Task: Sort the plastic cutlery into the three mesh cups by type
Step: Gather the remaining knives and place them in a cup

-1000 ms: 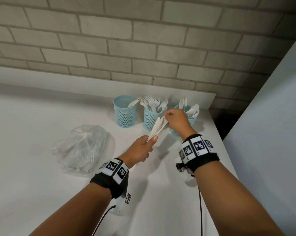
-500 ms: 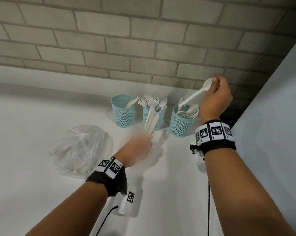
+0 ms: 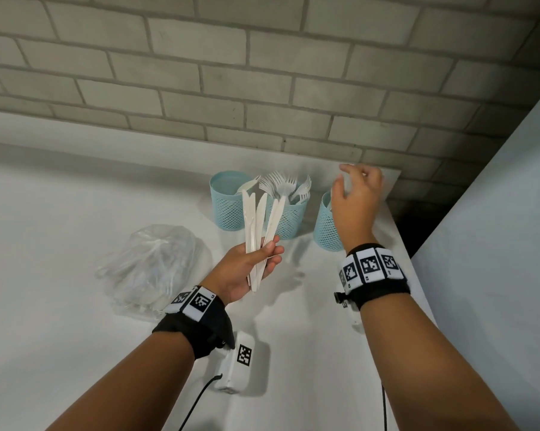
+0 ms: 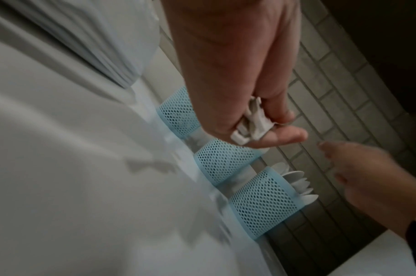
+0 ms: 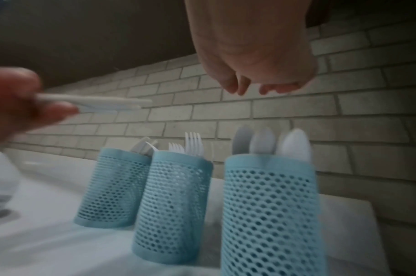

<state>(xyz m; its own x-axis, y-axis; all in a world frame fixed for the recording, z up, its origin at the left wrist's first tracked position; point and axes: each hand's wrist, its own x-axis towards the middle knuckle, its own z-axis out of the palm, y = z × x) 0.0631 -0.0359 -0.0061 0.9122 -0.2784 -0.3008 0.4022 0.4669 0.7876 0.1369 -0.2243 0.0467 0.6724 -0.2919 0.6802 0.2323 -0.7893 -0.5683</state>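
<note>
Knives [image 3: 256, 225] — white, plastic, fanned

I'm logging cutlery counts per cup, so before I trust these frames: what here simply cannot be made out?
- Spoon cup, head view: the right hand covers its mouth, so no count.
- Plastic bag, head view: contents show only as a pale jumble through crinkled film.
- Knives in the left hand: overlapped; handle ends bunched in the left wrist view; number uncertain.
- Knife cup, right wrist view: motion blur smears the pieces inside.
</note>
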